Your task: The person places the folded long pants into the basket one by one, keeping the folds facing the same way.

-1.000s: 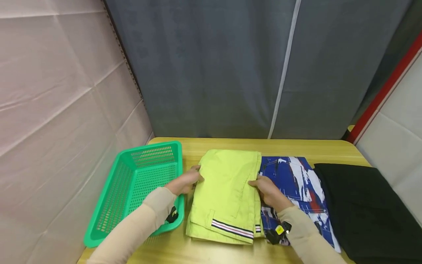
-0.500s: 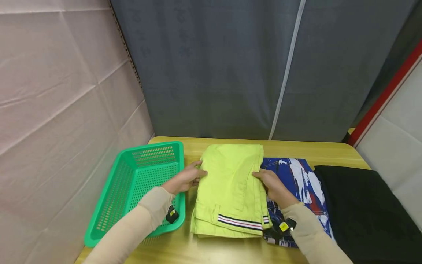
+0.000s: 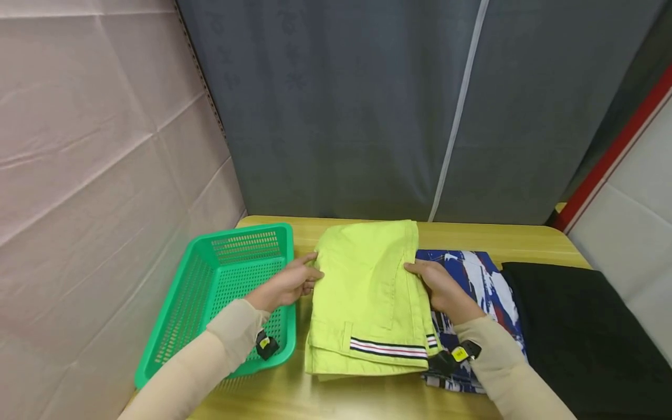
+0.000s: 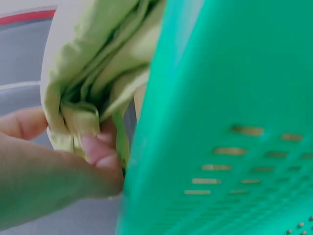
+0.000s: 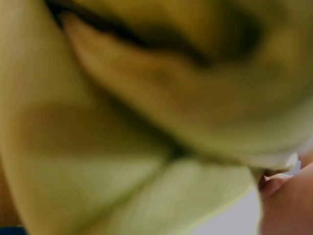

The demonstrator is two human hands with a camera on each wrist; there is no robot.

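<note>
Folded lime-yellow trousers [image 3: 367, 286] lie between my two hands in the head view, with a dark, white and red striped band at their near end. My left hand [image 3: 286, 283] grips their left side; in the left wrist view, its thumb and fingers pinch the stacked fabric layers [image 4: 105, 54]. On the opposite side, my right hand [image 3: 443, 289] holds the right edge with the thumb on top. Yellow-green cloth [image 5: 132, 112] fills most of the right wrist view, blurred, with a little of that hand at the right edge. Fingers beneath the trousers are hidden.
A green perforated basket [image 3: 289, 251] stands on the left, close to my left forearm. Right of the trousers lies a folded blue, white and red patterned garment [image 3: 480, 280], partly covered, then a folded black cloth [image 3: 583, 332]. All are on a wooden table [image 3: 336, 402].
Both hands have shifted the trousers away from me and slightly right, keeping hold of both sides. The far edge now sits nearer the back of the table. The basket and other clothes stay put.
</note>
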